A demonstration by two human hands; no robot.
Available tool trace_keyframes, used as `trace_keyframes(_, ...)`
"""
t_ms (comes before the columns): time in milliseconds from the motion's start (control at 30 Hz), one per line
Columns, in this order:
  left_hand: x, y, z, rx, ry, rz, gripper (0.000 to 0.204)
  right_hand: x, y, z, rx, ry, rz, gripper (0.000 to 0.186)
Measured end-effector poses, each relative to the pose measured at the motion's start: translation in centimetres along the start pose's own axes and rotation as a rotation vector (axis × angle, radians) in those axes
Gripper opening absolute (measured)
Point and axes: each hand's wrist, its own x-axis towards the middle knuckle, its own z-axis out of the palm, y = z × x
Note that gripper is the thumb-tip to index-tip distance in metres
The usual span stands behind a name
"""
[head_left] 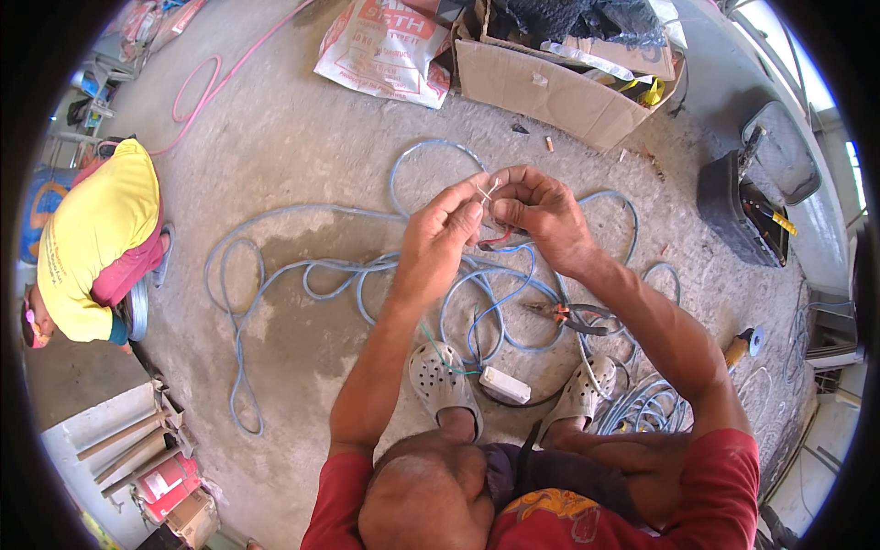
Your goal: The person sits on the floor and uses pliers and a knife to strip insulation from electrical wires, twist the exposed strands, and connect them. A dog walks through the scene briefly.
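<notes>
Curling close together, left fingers (466,217) and right fingers (513,212) pinch pale wires (488,193).

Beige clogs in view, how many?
2: one on the left foot, one on the right foot, with the white box between them.

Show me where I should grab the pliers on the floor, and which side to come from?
Probably by the dark handles, from above and the right. The pliers lie with their metal tip pointing left and their handles spread apart toward the right, away from the tip. Loops of blue cable crowd the tip end.
</notes>
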Motion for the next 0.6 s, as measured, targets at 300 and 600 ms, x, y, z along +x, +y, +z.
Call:
trace_keyframes(300,0.1,0.1,-1.0,0.032,0.030,0.057,0.023,0.1,-1.5,0.0,-0.198,-0.094,0.004,0.024)
trace_keyframes(600,0.1,0.1,-0.3,0.095,0.081,0.022,0.026,0.0,-1.8,0.5,-0.260,-0.017,-0.025,0.021)
